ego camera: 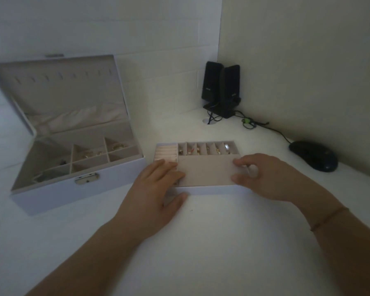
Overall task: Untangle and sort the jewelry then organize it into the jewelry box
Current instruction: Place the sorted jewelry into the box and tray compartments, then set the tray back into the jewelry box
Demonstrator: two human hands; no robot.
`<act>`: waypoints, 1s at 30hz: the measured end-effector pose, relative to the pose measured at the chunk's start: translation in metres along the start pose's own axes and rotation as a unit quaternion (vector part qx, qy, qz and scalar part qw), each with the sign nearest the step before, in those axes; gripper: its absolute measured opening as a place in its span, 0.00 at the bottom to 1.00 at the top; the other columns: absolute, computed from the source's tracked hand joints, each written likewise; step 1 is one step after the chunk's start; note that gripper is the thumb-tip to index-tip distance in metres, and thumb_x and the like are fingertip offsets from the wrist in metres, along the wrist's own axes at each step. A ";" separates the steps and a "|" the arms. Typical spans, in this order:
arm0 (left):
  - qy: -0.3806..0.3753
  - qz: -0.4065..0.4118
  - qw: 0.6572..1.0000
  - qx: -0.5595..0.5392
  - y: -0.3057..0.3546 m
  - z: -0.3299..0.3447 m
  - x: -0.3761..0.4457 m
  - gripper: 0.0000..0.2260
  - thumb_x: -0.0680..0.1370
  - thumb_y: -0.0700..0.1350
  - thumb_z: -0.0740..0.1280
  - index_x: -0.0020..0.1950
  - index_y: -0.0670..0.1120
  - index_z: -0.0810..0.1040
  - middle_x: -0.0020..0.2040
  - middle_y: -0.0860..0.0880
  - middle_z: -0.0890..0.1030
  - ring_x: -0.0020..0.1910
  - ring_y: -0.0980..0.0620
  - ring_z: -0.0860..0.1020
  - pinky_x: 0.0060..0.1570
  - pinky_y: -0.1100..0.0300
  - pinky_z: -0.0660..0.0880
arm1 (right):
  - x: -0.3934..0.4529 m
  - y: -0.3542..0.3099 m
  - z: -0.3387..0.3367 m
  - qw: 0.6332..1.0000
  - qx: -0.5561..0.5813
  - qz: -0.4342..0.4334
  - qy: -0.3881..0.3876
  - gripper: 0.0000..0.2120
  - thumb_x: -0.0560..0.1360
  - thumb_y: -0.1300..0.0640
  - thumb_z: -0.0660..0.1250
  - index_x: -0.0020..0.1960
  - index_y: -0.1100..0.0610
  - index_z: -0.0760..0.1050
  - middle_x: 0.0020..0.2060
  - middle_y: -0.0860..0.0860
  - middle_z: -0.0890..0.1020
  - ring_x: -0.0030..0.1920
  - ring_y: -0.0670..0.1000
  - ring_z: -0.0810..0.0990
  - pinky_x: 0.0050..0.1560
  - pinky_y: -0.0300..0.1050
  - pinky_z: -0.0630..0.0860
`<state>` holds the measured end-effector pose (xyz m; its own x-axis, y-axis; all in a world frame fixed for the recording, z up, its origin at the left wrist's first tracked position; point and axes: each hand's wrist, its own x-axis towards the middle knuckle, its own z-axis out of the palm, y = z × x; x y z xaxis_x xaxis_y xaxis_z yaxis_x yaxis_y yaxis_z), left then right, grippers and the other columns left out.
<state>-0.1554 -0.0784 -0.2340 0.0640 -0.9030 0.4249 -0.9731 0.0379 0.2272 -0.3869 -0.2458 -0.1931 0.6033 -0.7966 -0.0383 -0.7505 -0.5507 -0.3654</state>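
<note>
My left hand [158, 186] lies flat, fingers straight and spread, thumb tucked toward me. My right hand [265, 176] is curled, thumb and fingertips pinching inward. Both forearms reach forward, bare.

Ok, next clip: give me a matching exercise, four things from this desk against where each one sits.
Things:
1. jewelry box
2. tray insert
3. mouse
4. speakers

Places:
A. far corner by the wall
B. between both hands
C. left of the tray, lid open
D. right edge of the desk

Pairs: 1-C, 2-B, 3-D, 4-A
</note>
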 end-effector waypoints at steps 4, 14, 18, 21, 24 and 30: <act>-0.025 0.002 0.998 0.054 0.008 -0.004 0.004 0.22 0.75 0.61 0.61 0.65 0.50 0.75 0.64 0.52 0.77 0.64 0.50 0.73 0.64 0.53 0.70 | -0.008 -0.005 -0.001 0.998 -0.035 -0.044 -0.020 0.50 0.56 0.21 0.54 0.73 0.42 0.56 0.73 0.46 0.58 0.72 0.52 0.58 0.70 0.54 0.63; -0.106 0.036 0.986 0.125 0.024 0.004 0.039 0.38 0.75 0.70 0.50 0.76 0.44 0.64 0.77 0.45 0.64 0.76 0.46 0.62 0.74 0.51 0.55 | 0.003 -0.012 0.015 0.986 -0.086 -0.144 -0.014 0.57 0.55 0.18 0.42 0.77 0.48 0.48 0.77 0.42 0.49 0.76 0.41 0.45 0.74 0.50 0.42; -0.102 0.054 0.985 0.130 0.024 0.011 0.045 0.35 0.77 0.67 0.53 0.71 0.41 0.71 0.71 0.42 0.73 0.70 0.44 0.72 0.70 0.49 0.65 | 0.005 -0.014 0.014 0.979 -0.138 -0.147 -0.011 0.58 0.55 0.18 0.41 0.77 0.49 0.48 0.77 0.43 0.48 0.76 0.42 0.46 0.74 0.52 0.41; -0.101 0.057 0.985 0.132 0.024 0.012 0.046 0.37 0.76 0.67 0.51 0.72 0.40 0.70 0.72 0.41 0.72 0.71 0.43 0.71 0.70 0.48 0.65 | 0.004 -0.017 0.015 0.974 -0.175 -0.142 0.001 0.57 0.56 0.18 0.40 0.77 0.49 0.47 0.77 0.44 0.47 0.76 0.42 0.46 0.74 0.55 0.41; -0.119 0.030 0.984 0.129 0.029 0.009 0.044 0.41 0.74 0.69 0.43 0.79 0.44 0.58 0.79 0.45 0.59 0.78 0.47 0.58 0.75 0.50 0.53 | 0.001 -0.016 0.020 0.977 -0.161 -0.137 0.018 0.56 0.56 0.19 0.36 0.77 0.48 0.46 0.77 0.43 0.45 0.76 0.44 0.41 0.74 0.57 0.41; -0.078 -0.058 0.988 0.116 0.026 -0.001 0.020 0.35 0.77 0.67 0.54 0.78 0.47 0.58 0.80 0.45 0.54 0.79 0.45 0.52 0.75 0.55 0.48 | 0.000 -0.001 0.020 0.998 -0.013 -0.056 0.019 0.59 0.51 0.17 0.56 0.74 0.37 0.37 0.77 0.50 0.50 0.77 0.55 0.48 0.74 0.60 0.50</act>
<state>-0.1797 -0.0947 -0.2189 0.1602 -0.9515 0.2626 -0.9871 -0.1522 0.0507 -0.3804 -0.2405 -0.2111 0.6729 -0.7388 0.0372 -0.6862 -0.6422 -0.3417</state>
